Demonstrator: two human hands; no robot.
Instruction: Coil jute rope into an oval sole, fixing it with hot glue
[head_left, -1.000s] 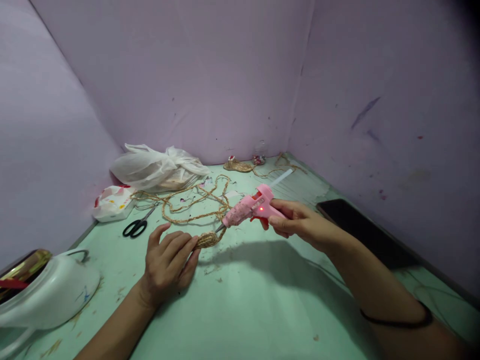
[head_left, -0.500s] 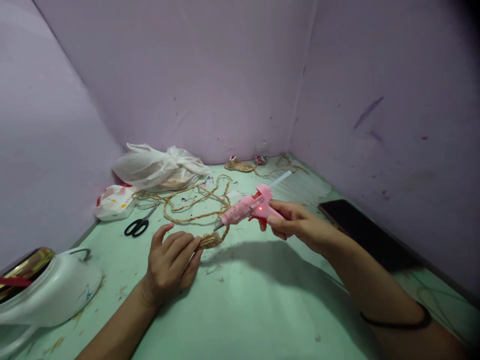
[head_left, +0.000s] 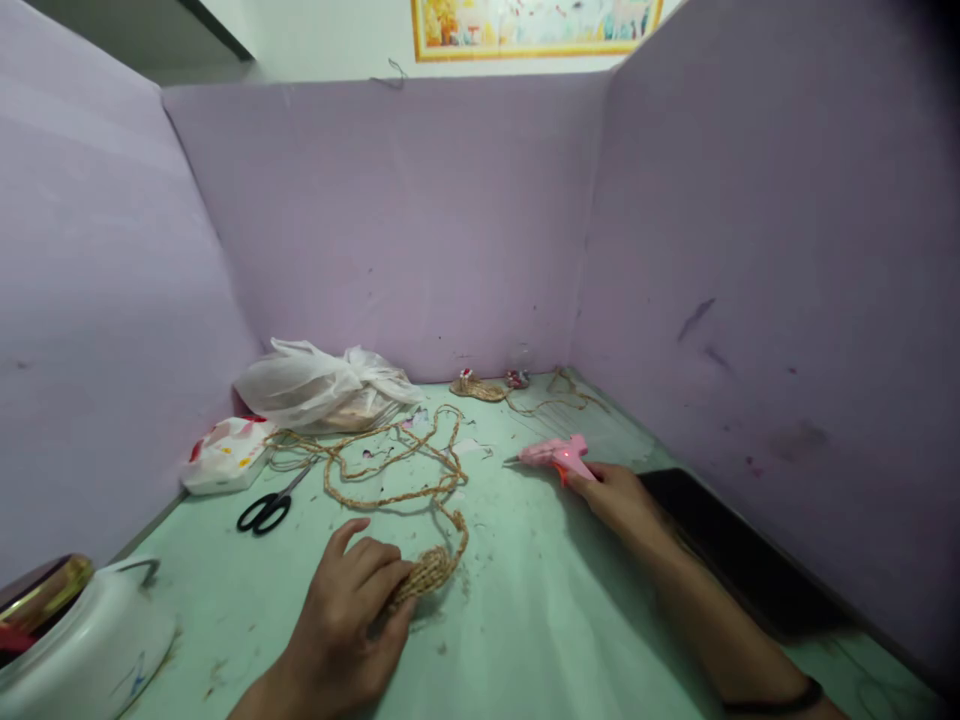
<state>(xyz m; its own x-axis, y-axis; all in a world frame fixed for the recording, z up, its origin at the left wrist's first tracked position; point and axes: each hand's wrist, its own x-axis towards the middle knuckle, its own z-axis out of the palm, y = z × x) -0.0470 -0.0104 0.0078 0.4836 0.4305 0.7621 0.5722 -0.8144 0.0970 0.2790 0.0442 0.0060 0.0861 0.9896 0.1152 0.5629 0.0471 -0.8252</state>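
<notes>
Purple partition walls (head_left: 390,220) enclose a green desk (head_left: 517,650), where a dark flat slab (head_left: 739,555) lies along the right side and a white plastic bag (head_left: 322,388) slumps at back left. A braided cord (head_left: 390,498) loops across the middle. At right, a person's right hand (head_left: 619,500) has its grip around the handle of a pink glue gun (head_left: 555,453), nozzle pointing left. Black-handled scissors (head_left: 279,500) lie left of the cord, whose near end joins a coiled piece (head_left: 430,572), pinched at front centre in the left hand's (head_left: 341,610) grip.
</notes>
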